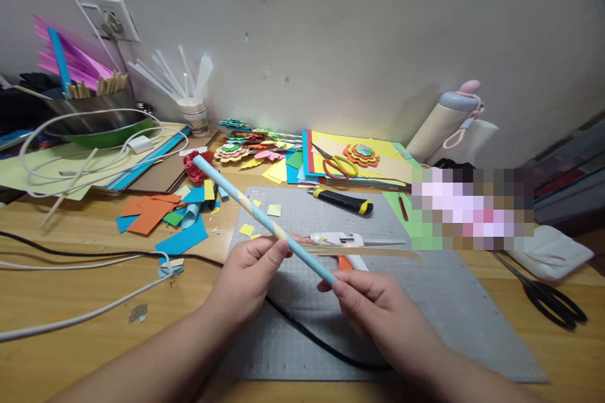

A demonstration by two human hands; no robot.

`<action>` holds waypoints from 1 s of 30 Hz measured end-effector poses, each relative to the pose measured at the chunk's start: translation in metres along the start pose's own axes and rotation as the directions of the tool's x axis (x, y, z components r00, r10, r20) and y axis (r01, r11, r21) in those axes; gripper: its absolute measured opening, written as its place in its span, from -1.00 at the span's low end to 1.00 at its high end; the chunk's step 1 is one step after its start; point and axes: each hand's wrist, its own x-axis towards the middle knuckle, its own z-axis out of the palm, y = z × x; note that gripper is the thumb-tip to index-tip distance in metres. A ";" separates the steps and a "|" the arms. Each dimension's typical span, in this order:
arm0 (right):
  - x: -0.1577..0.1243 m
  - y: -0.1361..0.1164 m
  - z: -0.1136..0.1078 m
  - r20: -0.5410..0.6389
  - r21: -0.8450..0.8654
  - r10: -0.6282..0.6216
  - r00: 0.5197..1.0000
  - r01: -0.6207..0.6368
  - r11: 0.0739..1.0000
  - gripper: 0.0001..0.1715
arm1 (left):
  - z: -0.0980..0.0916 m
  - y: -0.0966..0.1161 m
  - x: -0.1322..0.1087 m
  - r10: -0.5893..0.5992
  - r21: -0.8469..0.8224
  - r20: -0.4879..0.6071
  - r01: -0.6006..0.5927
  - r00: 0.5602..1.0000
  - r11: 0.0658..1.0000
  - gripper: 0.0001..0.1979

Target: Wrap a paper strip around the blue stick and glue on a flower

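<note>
The main thing here is a long, thin, light-blue paper-wrapped stick [236, 195] with a few bare tan bands showing through. It's held low over the grey gridded cutting mat [425, 302] and slants away up and to the left. A red rolled-paper rose [193, 167] sits right at its far tip, though whether the two are joined is hard to tell.

The left hand [250, 271] is pinched on the stick around the middle, thumb and fingertips closed on it. The right hand [373, 308] is clamped on the near end, fingers curled around it. The hands are a little apart along the shaft, and both forearms come in low over the pale wooden desk [94, 340], wrists fairly straight.

A flat tan paper strip [378, 253] trails off to the right from the left-hand pinch. Just behind it lies a white glue gun with an orange trigger [338, 240].

What could go sideways: the strip looks slack, so if the pinch loosens, the wrap could spring open or leave more gaps. That glue gun is close to the fingers, and if it's hot, a careless knuckle gets burned. The black cable [302, 334] runs across the mat under the hands, so a forearm could snag it and drag the gun. Swinging the far end wide could also squash the rose.
</note>
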 end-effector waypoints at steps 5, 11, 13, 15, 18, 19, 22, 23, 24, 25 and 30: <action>0.002 0.000 0.002 0.186 0.380 0.141 0.972 -0.204 0.902 -0.52 | 0.001 0.003 0.000 -0.001 0.040 0.013 0.001 1.000 0.999 -0.70; 0.004 -0.003 0.002 0.186 0.388 0.140 0.972 -0.204 0.899 -0.57 | 0.000 -0.004 -0.001 0.017 0.157 -0.118 0.002 0.993 0.988 -0.66; 0.006 -0.002 0.000 -0.023 0.172 0.016 1.000 -0.011 0.985 -0.67 | -0.002 -0.006 -0.001 0.030 0.175 -0.210 0.007 0.977 0.985 -0.67; 0.005 0.000 -0.002 -0.169 -0.129 -0.208 0.964 0.187 0.974 -0.80 | -0.003 -0.006 -0.001 0.035 0.171 -0.274 0.013 0.961 0.985 -0.67; 0.001 0.003 -0.004 -0.164 -0.424 -0.464 0.871 0.363 0.830 -0.83 | -0.002 -0.004 0.000 0.001 0.114 -0.273 0.031 0.962 0.993 -0.68; 0.000 0.003 -0.004 -0.145 -0.461 -0.498 0.855 0.387 0.799 -0.82 | -0.002 -0.004 0.000 -0.022 0.077 -0.252 0.043 0.967 0.996 -0.67; -0.004 0.004 -0.002 -0.130 -0.495 -0.508 0.851 0.388 0.777 -0.80 | 0.000 -0.006 0.001 -0.076 -0.069 -0.162 0.065 0.984 0.996 -0.64; -0.004 0.003 -0.002 -0.128 -0.496 -0.502 0.855 0.383 0.779 -0.79 | 0.001 -0.007 0.002 -0.083 -0.116 -0.131 0.068 0.988 0.991 -0.63; -0.005 0.003 -0.001 -0.128 -0.496 -0.496 0.859 0.378 0.782 -0.78 | 0.001 -0.008 0.002 -0.087 -0.158 -0.104 0.069 0.991 0.985 -0.63; -0.005 0.002 0.000 -0.129 -0.493 -0.487 0.864 0.371 0.787 -0.77 | 0.001 -0.010 0.002 -0.089 -0.188 -0.081 0.072 0.993 0.979 -0.64; -0.004 0.000 0.001 -0.174 -0.392 -0.355 0.918 0.266 0.880 -0.75 | 0.002 -0.013 0.001 -0.102 -0.246 -0.024 0.093 0.995 0.965 -0.64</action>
